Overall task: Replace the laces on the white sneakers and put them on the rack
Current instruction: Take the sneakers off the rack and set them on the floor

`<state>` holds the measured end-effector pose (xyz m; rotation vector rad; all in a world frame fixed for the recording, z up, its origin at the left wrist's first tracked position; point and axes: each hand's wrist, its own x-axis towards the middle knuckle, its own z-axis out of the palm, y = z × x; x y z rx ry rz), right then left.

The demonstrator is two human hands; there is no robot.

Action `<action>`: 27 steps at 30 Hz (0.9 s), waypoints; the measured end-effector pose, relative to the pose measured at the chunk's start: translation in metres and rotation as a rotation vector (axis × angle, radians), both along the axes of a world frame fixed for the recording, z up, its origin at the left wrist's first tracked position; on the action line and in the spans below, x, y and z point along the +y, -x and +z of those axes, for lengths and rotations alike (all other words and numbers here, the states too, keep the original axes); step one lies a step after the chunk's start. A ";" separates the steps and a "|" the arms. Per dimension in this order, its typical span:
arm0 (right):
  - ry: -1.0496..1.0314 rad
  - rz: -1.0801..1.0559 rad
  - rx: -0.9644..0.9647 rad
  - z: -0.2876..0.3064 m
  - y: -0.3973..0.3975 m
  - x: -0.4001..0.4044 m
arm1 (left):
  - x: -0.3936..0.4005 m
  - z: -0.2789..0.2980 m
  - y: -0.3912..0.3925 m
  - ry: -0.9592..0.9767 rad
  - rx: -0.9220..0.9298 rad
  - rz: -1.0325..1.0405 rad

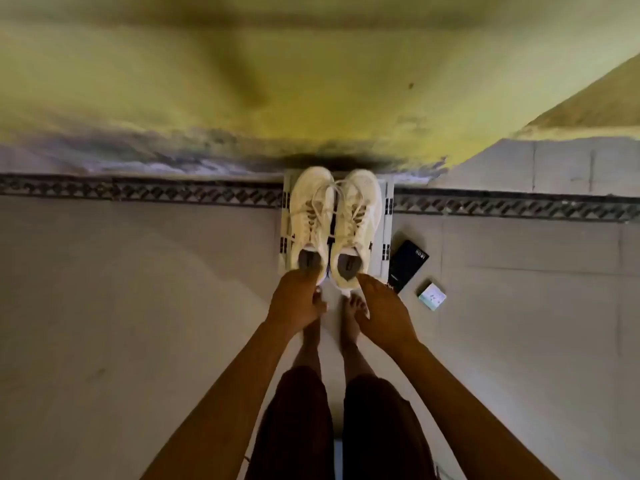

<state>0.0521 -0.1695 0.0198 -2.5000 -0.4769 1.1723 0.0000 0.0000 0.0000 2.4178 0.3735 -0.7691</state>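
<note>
At rack point(387, 216): both hands point(294, 303) gripping sneakers' point(310, 216) heels.

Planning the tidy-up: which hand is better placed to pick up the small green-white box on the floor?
Right. The right hand is nearer the small green-white box; the left hand is at the far sneaker's heel.
</note>
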 end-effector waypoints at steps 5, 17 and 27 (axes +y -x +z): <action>0.073 0.176 -0.084 -0.057 0.014 0.008 | 0.000 -0.051 0.002 -0.228 0.027 -0.188; 0.237 0.430 -0.304 -0.071 -0.022 0.037 | 0.013 -0.054 -0.024 -0.283 0.002 -0.230; 0.189 0.459 -0.146 0.016 0.022 -0.005 | -0.015 0.057 0.006 -0.339 -0.025 -0.326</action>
